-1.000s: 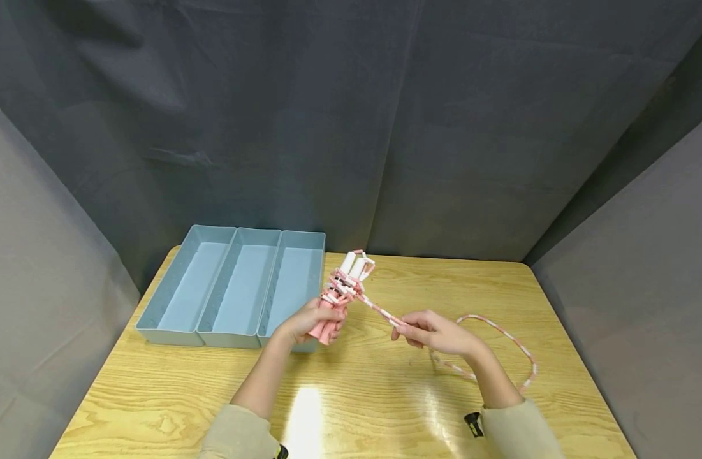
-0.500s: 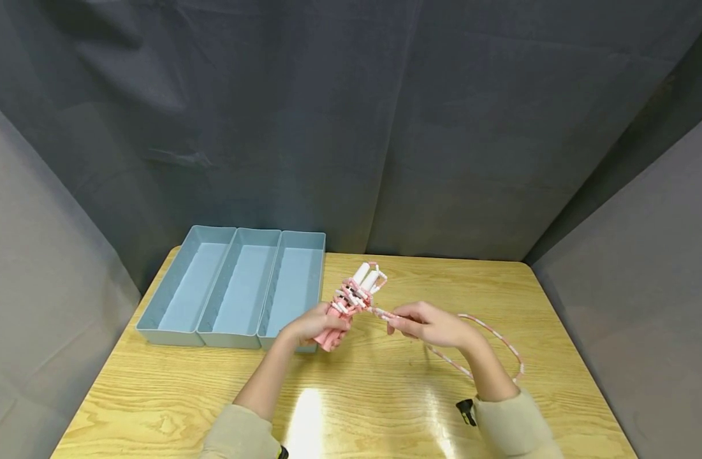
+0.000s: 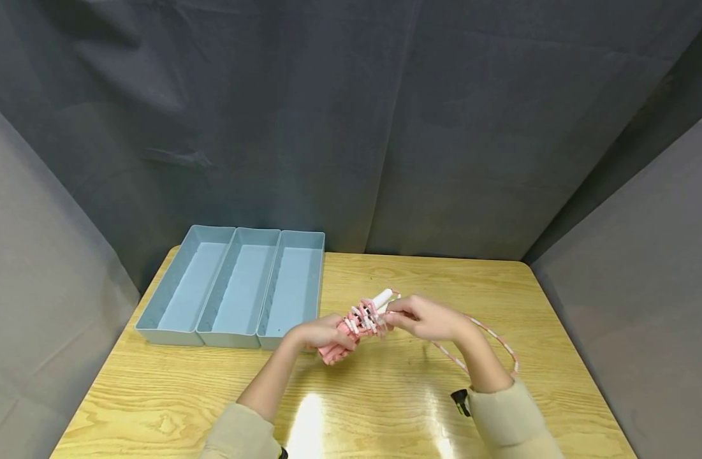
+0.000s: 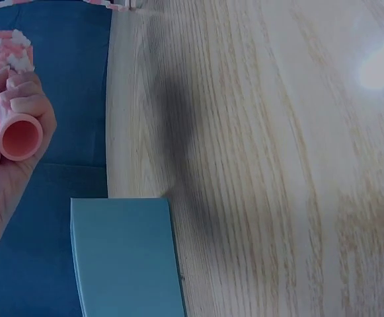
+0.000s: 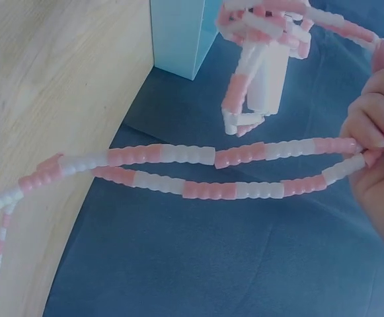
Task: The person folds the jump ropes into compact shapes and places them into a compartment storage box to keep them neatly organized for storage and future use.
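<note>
Dark cloth (image 3: 270, 127) hangs behind the work at 12 o'clock, with paler grey panels at 9 and 3.

Head view: wood-grain table (image 3: 173, 395) across the lower half; strong light reflection at 6 o'clock. Three blue bins (image 3: 238, 287) stand side by side at 8 o'clock from frame centre. Left hand (image 3: 322, 333), just below centre, has its grip closed round two pink handles (image 3: 332, 354). Beaded rope (image 3: 369, 317), pink and white, is wound about the handles; white handle end (image 3: 382, 298) projects at 1 o'clock from the winding. Right hand (image 3: 422, 317) is at 3 o'clock from it, thumb and fingertips together on the rope. Whether those fingertips touch the winding: cannot tell. Free rope loops out at 4 o'clock from the right hand. Beige sleeves (image 3: 241, 433) cover both forearms partway.

Left wrist view: left hand at 9 to 10 o'clock, fingers wrapped round the handles, round hollow ends facing the lens. One bin at 7 o'clock; a rope stretch at 11, by the top edge.

Right wrist view: right hand near 3 o'clock, grip pinching the rope. Two strands leave it side by side toward 9 o'clock; another runs up to the winding at 1. Bin at 12 o'clock.
</note>
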### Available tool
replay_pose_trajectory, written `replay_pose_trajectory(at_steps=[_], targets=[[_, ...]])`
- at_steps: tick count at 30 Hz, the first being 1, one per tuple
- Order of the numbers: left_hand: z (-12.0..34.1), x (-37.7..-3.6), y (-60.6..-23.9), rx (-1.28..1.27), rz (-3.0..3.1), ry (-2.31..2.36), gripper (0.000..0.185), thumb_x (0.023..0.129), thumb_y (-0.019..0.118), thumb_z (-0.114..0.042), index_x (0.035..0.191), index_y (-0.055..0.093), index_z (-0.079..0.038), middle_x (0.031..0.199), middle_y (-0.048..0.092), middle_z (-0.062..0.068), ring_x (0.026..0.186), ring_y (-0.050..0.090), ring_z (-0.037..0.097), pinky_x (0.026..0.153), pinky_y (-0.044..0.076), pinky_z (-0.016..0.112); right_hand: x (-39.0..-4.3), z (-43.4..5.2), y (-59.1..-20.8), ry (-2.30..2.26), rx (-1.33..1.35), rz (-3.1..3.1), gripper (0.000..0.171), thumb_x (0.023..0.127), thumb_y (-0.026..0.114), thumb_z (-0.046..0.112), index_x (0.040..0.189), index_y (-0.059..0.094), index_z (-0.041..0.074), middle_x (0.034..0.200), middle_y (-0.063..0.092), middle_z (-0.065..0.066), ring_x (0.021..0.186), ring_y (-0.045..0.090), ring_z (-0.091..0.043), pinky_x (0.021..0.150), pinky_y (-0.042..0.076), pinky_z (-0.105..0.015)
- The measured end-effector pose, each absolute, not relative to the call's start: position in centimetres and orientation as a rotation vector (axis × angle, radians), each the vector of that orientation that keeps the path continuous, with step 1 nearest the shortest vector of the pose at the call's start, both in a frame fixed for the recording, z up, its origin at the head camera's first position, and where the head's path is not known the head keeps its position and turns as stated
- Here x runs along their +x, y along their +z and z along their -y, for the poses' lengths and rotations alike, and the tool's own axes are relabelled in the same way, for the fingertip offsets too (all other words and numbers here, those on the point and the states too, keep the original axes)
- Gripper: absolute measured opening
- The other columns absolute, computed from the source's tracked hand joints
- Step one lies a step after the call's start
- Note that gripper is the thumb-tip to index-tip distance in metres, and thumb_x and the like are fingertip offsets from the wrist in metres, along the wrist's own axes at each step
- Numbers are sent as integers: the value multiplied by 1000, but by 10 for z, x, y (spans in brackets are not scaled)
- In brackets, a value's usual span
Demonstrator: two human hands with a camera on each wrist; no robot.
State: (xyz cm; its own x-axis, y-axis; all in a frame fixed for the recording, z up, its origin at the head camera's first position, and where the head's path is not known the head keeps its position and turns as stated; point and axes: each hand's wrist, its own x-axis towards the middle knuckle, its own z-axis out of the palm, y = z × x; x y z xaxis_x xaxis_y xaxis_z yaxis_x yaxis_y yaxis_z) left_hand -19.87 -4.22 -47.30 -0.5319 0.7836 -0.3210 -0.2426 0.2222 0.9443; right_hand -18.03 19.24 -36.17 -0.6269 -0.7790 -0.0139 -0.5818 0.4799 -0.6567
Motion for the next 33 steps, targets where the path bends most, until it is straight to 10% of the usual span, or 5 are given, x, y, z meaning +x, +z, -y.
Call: replay_pose_trajectory(at_steps=[33], targets=[[39, -190, -465, 633, -1429, 1229, 6, 80, 54, -1, 76, 54, -4, 54, 53, 5, 42, 50, 12, 40, 46, 24, -205, -182, -378, -837, -1212, -2391, 26, 96, 45, 18, 77, 58, 8, 64, 51, -2, 51, 35, -3, 52, 36, -20]])
